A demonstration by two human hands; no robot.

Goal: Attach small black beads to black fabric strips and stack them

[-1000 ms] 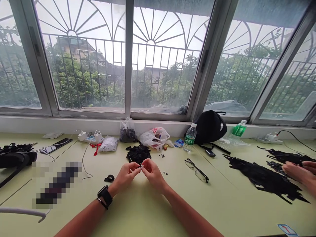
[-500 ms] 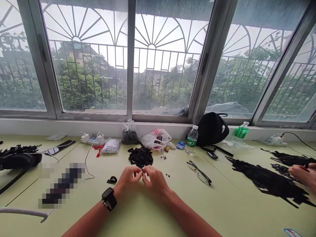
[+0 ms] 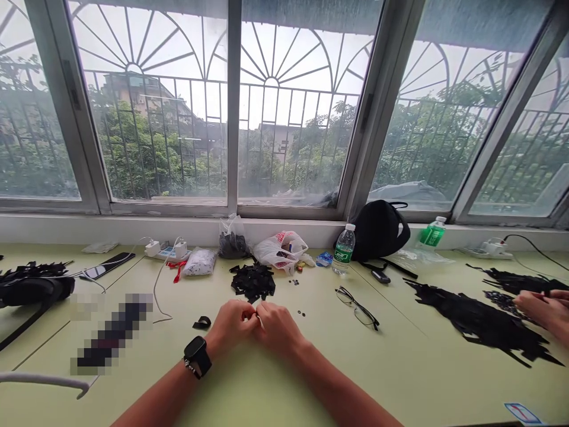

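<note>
Fingertips meet over the table (image 3: 284, 385), where my left hand (image 3: 232, 325) and my right hand (image 3: 279, 327) are both closed in a pinch. Whatever sits between them is hidden by the fingers. Just beyond lies a pile of short black fabric strips (image 3: 251, 281). A curled black strip (image 3: 202, 322) rests left of my left hand. To the right of my right hand are a few small dark ring-like pieces (image 3: 301, 313), with several more small pieces (image 3: 294, 283) farther back.
Glasses (image 3: 358, 308), a water bottle (image 3: 344, 250) and a black bag (image 3: 379, 231) stand to the right. Plastic bags (image 3: 281, 250) line the back. Long black strips (image 3: 480, 323) lie near another person's hands (image 3: 542, 309). A white cable (image 3: 160, 296) runs at left.
My fingers have curled in more and press closer together, covering the pinch point. The other person's hands at the right have shifted slightly left in view.
</note>
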